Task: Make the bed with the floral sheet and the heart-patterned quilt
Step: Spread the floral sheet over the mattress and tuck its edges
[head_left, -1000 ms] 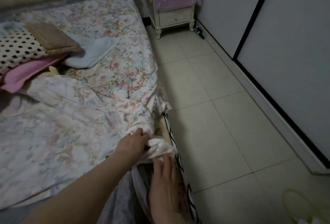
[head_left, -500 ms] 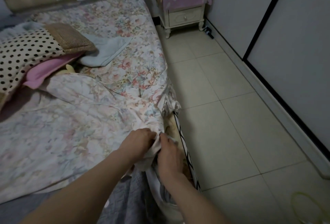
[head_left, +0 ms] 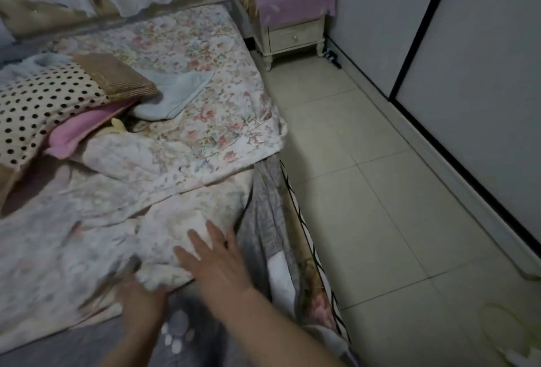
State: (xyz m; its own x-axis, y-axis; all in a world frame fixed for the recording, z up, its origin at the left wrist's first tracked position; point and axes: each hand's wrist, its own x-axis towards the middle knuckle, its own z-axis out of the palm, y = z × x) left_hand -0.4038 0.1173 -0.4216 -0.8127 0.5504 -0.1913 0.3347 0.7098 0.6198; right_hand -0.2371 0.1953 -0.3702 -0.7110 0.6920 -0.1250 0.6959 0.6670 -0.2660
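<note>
The floral sheet (head_left: 187, 79) covers the mattress, and its near part lies rumpled and folded back. My left hand (head_left: 140, 299), blurred, grips the bunched near edge of the sheet at the bed's right side. My right hand (head_left: 216, 264) lies flat on the sheet next to it with fingers spread. A grey fabric with white shapes (head_left: 175, 334) lies under both forearms and hangs down the bed's side (head_left: 266, 220). I cannot make out a heart pattern on it.
A polka-dot pillow (head_left: 38, 103), a woven brown pillow (head_left: 117, 77), a pink cloth (head_left: 79, 129) and a light blue towel (head_left: 175, 94) lie on the bed's left half. A nightstand (head_left: 292, 36) stands at the head end. Tiled floor (head_left: 380, 191) runs along wardrobe doors (head_left: 468, 74).
The sheet's bunched corner was pulled toward me and more grey fabric shows along the bed's side. My right hand let go of the fabric and now lies flat on top.
</note>
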